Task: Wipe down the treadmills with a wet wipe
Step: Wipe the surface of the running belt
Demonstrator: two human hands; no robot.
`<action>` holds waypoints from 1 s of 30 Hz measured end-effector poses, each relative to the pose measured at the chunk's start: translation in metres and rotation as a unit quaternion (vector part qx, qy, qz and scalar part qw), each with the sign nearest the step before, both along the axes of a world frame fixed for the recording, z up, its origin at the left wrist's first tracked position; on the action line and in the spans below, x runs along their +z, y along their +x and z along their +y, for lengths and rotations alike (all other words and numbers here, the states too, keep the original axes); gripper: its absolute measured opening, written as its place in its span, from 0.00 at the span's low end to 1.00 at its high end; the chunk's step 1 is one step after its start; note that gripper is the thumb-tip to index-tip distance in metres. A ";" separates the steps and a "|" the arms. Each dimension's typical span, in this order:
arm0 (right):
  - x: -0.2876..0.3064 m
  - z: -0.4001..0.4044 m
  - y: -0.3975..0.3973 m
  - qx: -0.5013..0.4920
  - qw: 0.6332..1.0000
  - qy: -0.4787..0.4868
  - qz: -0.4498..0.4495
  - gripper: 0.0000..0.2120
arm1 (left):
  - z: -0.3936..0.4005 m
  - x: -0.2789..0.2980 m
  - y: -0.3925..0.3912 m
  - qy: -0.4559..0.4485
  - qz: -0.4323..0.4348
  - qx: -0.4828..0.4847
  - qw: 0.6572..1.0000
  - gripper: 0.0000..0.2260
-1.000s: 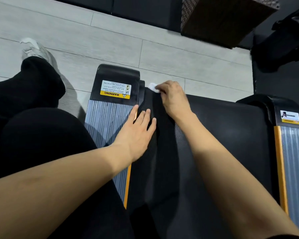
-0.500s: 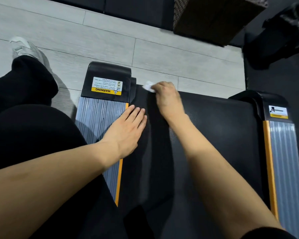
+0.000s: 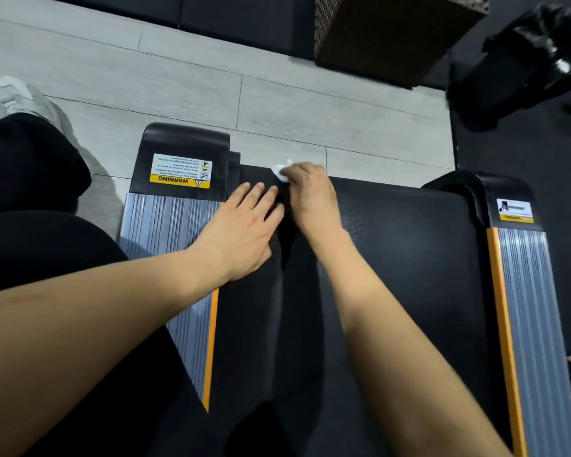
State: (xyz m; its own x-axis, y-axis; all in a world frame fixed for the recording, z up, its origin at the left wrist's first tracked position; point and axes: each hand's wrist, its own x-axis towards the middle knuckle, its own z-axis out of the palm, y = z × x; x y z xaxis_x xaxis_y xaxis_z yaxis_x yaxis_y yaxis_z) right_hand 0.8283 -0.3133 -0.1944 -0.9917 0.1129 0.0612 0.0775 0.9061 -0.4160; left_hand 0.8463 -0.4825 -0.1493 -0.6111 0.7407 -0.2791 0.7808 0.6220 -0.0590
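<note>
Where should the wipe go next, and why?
Probably drag it rightward along the belt's far edge. The right hand pinches the wet wipe at the belt's far-left corner, the left hand lies flat beside it, and the belt stretches away to the right.

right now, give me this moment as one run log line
step: wiping belt end | right hand: pinches wet wipe on treadmill belt | left hand: flat, resting on belt edge
</note>
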 end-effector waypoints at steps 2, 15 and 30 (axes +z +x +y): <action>0.000 0.041 0.008 -0.013 0.999 0.035 -0.005 0.16 | -0.002 -0.006 0.003 -0.007 -0.020 0.002 1.000 0.31; 0.012 0.039 -0.006 -0.012 0.996 0.008 -0.087 0.17 | 0.038 -0.021 0.038 -0.039 -0.121 -0.021 0.992 0.41; 0.014 0.082 0.021 -0.074 0.994 0.021 -0.072 0.18 | 0.048 -0.021 0.044 -0.141 -0.119 -0.004 0.983 0.52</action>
State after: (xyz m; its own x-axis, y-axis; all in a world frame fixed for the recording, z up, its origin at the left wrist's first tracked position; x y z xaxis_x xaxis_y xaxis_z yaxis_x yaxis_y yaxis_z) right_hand 0.8497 -0.2315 -0.1804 -0.9632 0.2585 -0.0732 0.2674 0.8965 -0.3532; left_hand 0.8899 -0.4349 -0.1703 -0.4986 0.6179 -0.6079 0.7977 0.6015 -0.0428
